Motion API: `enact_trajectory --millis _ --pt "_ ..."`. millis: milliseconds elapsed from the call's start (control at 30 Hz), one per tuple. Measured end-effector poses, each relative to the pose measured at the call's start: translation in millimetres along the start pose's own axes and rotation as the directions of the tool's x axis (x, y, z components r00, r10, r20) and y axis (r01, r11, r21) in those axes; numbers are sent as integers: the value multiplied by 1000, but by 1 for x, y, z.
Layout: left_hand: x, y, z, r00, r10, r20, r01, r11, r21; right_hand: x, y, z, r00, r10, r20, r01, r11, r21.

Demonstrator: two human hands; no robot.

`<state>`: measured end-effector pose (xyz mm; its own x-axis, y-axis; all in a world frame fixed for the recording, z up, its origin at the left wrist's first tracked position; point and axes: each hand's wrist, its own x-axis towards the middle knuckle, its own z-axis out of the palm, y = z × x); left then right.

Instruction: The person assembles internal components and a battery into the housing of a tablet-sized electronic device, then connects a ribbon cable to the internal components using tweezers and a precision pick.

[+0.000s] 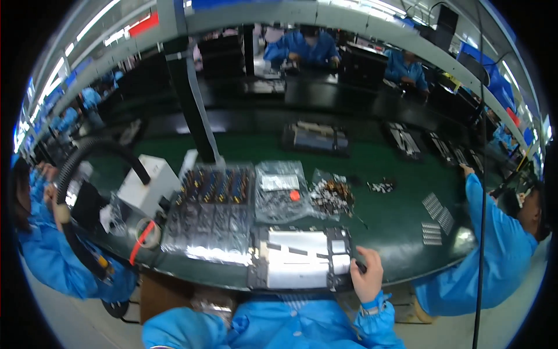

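A flat black-framed device [299, 259] with a large silver panel, apparently an opened tablet, lies at the near edge of the table in front of me. My right hand [369, 276] is at its right side, fingers curled round a small dark thing too unclear to name. My left hand is out of sight; only its blue sleeve [183, 328] shows at the bottom. Left of the device lies a clear tray [209, 227] with dark parts in its upper rows. Beyond the device are a clear plastic bag [282, 206] with an orange-red spot and a heap of small parts [332, 196].
A white box [150, 185] with a black flexible hose [72, 168] stands at the left, beside a tape roll [149, 232]. Strips of small pieces [437, 218] lie at the right. A co-worker's sleeve [482, 227] reaches in there. More devices [317, 138] lie at the back.
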<state>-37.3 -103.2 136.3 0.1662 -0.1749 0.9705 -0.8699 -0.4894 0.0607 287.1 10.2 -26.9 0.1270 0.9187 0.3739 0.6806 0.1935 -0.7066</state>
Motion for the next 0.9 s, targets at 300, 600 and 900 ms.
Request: enact_trajectory --millis 300,600,900 --pt "-20 -108 -18 673 -282 -684 -189 828 -528 0 -22 -3 993 -116 -34 114 991 -69" --pt "46 -206 -10 908 -189 -374 -143 699 -701 -18 -10 17 987 -152 -42 151 988 -41" --pt "26 -188 41 697 -656 289 -32 -432 -901 -16 -15 8 997 -79 8 79 997 -16"
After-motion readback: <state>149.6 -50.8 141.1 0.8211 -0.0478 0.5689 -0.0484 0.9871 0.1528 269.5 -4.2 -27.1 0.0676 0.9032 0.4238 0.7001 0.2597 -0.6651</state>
